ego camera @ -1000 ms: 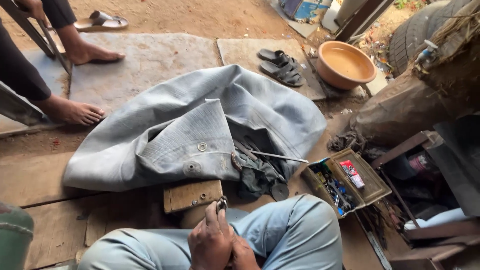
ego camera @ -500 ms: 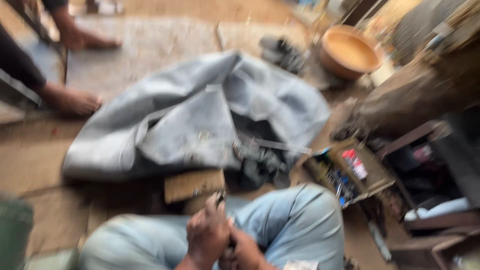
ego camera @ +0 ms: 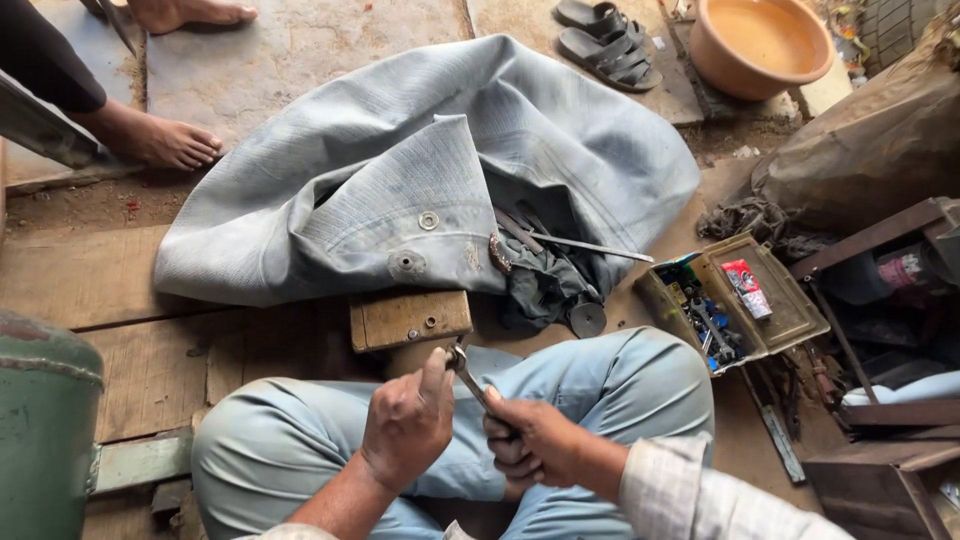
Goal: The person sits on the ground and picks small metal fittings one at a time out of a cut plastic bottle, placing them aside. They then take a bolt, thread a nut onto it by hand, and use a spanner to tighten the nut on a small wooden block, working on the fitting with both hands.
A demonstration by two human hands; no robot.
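Observation:
I sit cross-legged in light blue trousers. My right hand [ego camera: 540,440] grips the shaft of a small metal wrench [ego camera: 468,375], whose head points up and left. My left hand [ego camera: 408,418] pinches the wrench head with thumb and fingers, just below a small wooden block [ego camera: 410,318]. Beyond the block lies a large grey rubber inner tube [ego camera: 430,170], folded over, with round patches on it. A thin metal rod [ego camera: 590,246] and dark rubber scraps [ego camera: 540,285] lie at its near right edge.
An open tool box [ego camera: 735,300] with small tools sits at right. An orange basin [ego camera: 760,45] and dark sandals [ego camera: 610,45] are at the back. Another person's bare feet [ego camera: 160,140] rest at far left. A green cylinder [ego camera: 45,420] stands at left.
The view has tilted down and steadied after a blur. Both hands have risen slightly, still together on the wrench near the wooden block.

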